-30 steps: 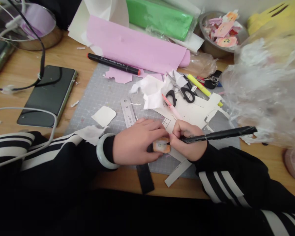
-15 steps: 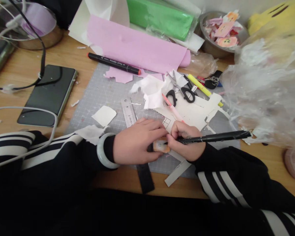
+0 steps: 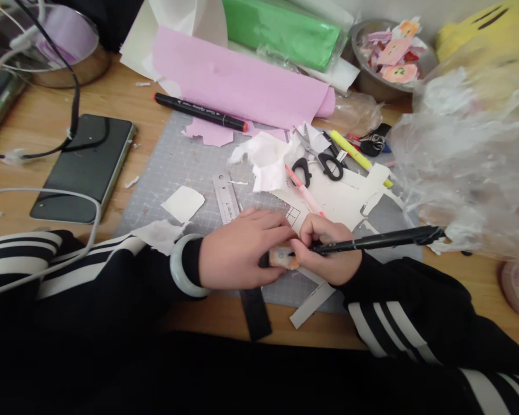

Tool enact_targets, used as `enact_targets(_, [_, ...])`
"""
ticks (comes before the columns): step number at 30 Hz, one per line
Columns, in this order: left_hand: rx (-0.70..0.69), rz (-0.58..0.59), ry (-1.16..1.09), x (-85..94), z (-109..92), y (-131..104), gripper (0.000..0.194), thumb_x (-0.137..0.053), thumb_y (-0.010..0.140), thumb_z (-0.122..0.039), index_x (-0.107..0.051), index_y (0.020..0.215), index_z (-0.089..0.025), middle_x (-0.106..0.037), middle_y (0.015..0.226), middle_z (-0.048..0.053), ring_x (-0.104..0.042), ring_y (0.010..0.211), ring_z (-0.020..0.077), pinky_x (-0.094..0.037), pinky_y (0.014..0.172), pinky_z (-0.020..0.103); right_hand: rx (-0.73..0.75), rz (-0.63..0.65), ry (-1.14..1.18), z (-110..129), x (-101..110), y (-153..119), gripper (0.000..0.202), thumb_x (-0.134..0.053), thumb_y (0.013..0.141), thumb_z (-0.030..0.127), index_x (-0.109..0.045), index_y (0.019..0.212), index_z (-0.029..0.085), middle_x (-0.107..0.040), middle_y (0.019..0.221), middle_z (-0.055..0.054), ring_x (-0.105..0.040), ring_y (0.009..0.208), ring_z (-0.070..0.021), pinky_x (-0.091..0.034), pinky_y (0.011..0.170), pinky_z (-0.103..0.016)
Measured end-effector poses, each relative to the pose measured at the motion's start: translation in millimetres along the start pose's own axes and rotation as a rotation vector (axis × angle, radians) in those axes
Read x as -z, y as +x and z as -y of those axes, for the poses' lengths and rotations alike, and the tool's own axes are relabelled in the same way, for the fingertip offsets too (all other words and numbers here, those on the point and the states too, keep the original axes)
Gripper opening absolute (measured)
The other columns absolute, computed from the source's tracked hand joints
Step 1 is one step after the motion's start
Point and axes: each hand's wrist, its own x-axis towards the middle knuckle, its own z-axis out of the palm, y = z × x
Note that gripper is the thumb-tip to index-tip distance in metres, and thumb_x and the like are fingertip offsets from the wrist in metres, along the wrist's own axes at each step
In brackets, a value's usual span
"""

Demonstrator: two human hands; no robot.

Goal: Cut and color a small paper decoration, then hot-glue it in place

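Note:
My right hand is closed round a black pen, its rear end pointing right and its tip at a small white-and-orange paper piece. That piece is pinned between the thumb and fingers of my left hand; faint marks show on it. Under the left hand, a black strip sticks out toward the table edge, and a metal ruler lies partly covered. Cut white paper spreads beyond my right hand, with a pink pen on it.
Scissors, a yellow highlighter and a black marker lie on the grey cutting mat. Pink paper lies behind. A metal bowl holds paper cutouts. Plastic bags crowd the right; a phone lies left.
The pen and the fingers of my right hand have shifted very slightly to the right. My left hand stays in place on the paper piece.

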Motion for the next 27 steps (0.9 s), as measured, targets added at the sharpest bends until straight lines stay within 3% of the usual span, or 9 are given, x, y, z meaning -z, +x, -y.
enact_targets(6, [-0.002, -0.014, 0.008, -0.3, 0, 0, 0.030, -0.058, 0.077, -0.031, -0.056, 0.103, -0.016, -0.059, 0.105, 0.006, -0.052, 0.098, 0.0219, -0.036, 0.084, 0.036, 0.012, -0.043, 0.013, 2, 2, -2, 0.023, -0.053, 0.072, 0.016, -0.035, 0.059, 0.020, -0.035, 0.047, 0.008, -0.031, 0.043, -0.0045, -0.026, 0.042, -0.017])
enact_targets(14, [0.008, -0.009, 0.008, -0.7, -1, 0, 0.022, -0.059, 0.075, -0.026, -0.058, 0.095, -0.017, -0.058, 0.099, 0.005, -0.052, 0.095, 0.0213, -0.037, 0.083, 0.036, -0.103, 0.124, 0.006, 12, 1, -3, 0.024, -0.056, 0.073, 0.014, -0.036, 0.061, 0.019, -0.039, 0.052, 0.008, -0.034, 0.049, -0.0050, -0.030, 0.049, -0.018])
enact_targets(19, [0.007, -0.014, 0.008, -0.4, -1, 0, 0.026, -0.059, 0.076, -0.028, -0.058, 0.099, -0.016, -0.057, 0.100, 0.005, -0.052, 0.095, 0.0216, -0.037, 0.083, 0.036, -0.068, 0.070, 0.002, 7, 0, -3, 0.023, -0.055, 0.074, 0.015, -0.036, 0.062, 0.019, -0.038, 0.052, 0.008, -0.033, 0.049, -0.0050, -0.029, 0.049, -0.019])
enact_targets(24, [0.010, -0.006, 0.008, -0.1, -1, 0, 0.024, -0.059, 0.074, -0.026, -0.058, 0.097, -0.017, -0.058, 0.100, 0.005, -0.052, 0.095, 0.0214, -0.037, 0.083, 0.036, -0.026, 0.127, 0.013, 1, 0, -2, 0.023, -0.057, 0.072, 0.015, -0.037, 0.062, 0.019, -0.038, 0.049, 0.009, -0.033, 0.045, -0.0042, -0.027, 0.045, -0.017])
enact_targets(27, [0.006, -0.011, 0.009, -0.1, -1, 0, 0.027, -0.059, 0.076, -0.028, -0.057, 0.100, -0.017, -0.057, 0.101, 0.005, -0.052, 0.097, 0.0217, -0.037, 0.083, 0.036, -0.058, 0.077, 0.015, 3, 0, -2, 0.023, -0.056, 0.074, 0.017, -0.037, 0.062, 0.019, -0.039, 0.052, 0.008, -0.035, 0.047, -0.0046, -0.029, 0.048, -0.018])
